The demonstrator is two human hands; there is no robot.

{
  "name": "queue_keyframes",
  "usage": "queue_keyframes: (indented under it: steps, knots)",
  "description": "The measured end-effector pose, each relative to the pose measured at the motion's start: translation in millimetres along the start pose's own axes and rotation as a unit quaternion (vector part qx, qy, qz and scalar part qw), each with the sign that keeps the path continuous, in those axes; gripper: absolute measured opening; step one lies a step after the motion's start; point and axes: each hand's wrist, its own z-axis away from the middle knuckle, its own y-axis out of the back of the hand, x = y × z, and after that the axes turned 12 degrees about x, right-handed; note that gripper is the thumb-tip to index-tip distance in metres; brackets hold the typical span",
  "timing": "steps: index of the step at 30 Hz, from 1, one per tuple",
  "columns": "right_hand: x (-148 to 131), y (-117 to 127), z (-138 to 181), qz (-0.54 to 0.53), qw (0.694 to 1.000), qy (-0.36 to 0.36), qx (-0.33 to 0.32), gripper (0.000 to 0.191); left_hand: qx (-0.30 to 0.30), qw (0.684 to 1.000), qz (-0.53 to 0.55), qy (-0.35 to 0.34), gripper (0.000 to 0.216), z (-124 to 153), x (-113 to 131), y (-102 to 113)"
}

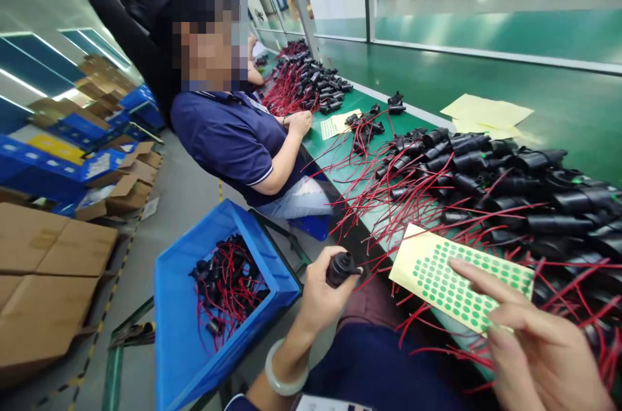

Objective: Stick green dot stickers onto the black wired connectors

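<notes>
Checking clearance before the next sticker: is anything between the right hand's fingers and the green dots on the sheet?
Nothing visible. The right hand rests its fingertips directly on the sticker sheet, whose dot side faces up uncovered. Red wires run beside and under the sheet, not over it. The left hand holds a black connector apart from it.

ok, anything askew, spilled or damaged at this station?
Nothing damaged or spilled. The red wires of the piled black parts trail over the green bench edge in a tangle. Left hand holds one black part; right hand touches the dot sticker sheet.

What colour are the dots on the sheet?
Green dots on a pale yellow sheet; head view.
</notes>
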Motion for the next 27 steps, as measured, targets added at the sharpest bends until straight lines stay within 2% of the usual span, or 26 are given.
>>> queue_keyframes:
  steps: [3, 6, 11, 15, 20, 22, 24, 25, 27]
  knots:
    - [-26.4, -16.8, -19.4, -0.028, 0.992, 0.101, -0.073, 0.012, -0.023, 0.999, 0.043, -0.024, 0.017, 6.2, 17.8, -6.3]
    - [-37.7, -28.3, -30.9, -0.017, 0.972, 0.202, -0.115, 0.026, -0.072, 0.991, 0.108, -0.021, 0.017, 10.2, 26.7, -9.6]
    - [-32.1, -37.3, -28.7, 0.013, 0.965, 0.233, -0.116, 0.040, -0.157, 0.969, 0.192, 0.008, 0.020, 10.8, 35.0, -8.5]
    - [-32.0, -31.2, -23.2, -0.026, 0.977, 0.192, -0.091, 0.037, -0.193, 0.946, 0.257, 0.051, 0.027, 9.4, 38.5, -10.2]
    - [-27.8, -16.5, -12.6, -0.060, 0.992, 0.067, -0.093, 0.038, -0.186, 0.939, 0.277, 0.087, 0.029, 6.3, 34.0, -15.0]
    - [-20.6, -13.3, -8.6, -0.072, 0.996, 0.000, -0.052, 0.034, -0.190, 0.919, 0.329, 0.109, 0.032, 6.0, 30.7, -18.6]
    - [-13.2, -12.1, -7.5, -0.071, 0.996, -0.040, 0.022, 0.025, -0.187, 0.888, 0.399, 0.130, 0.033, 6.8, 29.3, -22.8]
    - [-10.4, -12.0, -8.3, -0.057, 0.996, -0.035, 0.052, 0.022, -0.183, 0.875, 0.426, 0.139, 0.033, 7.7, 29.7, -24.8]
    - [-7.7, -11.6, -12.3, -0.002, 0.996, 0.027, 0.079, 0.023, -0.183, 0.857, 0.454, 0.164, 0.033, 9.9, 33.0, -28.2]
